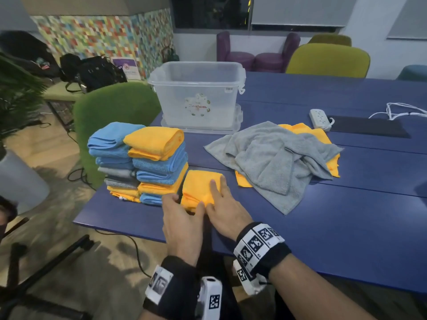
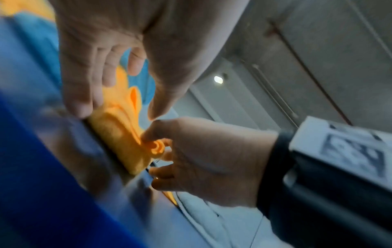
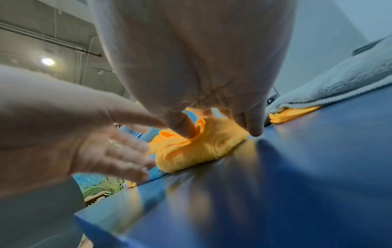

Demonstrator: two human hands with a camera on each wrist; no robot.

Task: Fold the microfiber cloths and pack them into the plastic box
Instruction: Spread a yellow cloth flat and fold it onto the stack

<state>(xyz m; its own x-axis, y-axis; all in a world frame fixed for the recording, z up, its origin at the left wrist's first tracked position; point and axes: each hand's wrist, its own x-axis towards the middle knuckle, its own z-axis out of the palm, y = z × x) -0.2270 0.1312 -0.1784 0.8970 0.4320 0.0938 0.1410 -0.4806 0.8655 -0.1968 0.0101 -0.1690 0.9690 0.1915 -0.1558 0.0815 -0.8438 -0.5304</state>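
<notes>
A folded orange cloth (image 1: 198,188) lies on the blue table (image 1: 323,227) near its front edge. My right hand (image 1: 219,195) lays its fingers on top of it, and in the left wrist view this hand (image 2: 159,151) pinches the cloth's near fold (image 2: 157,147) with the thumb. My left hand (image 1: 182,204) is open, its fingers touching the cloth's left edge (image 2: 110,120). Two stacks of folded blue, orange and grey cloths (image 1: 147,162) stand just left of it. The clear plastic box (image 1: 175,105) stands behind them with no cloths visible inside.
An unfolded grey cloth (image 1: 272,155) lies crumpled over orange ones (image 1: 323,135) to the right. A white power strip (image 1: 320,118) and a dark mat (image 1: 369,128) lie farther back. A green chair (image 1: 115,112) stands at the table's left corner.
</notes>
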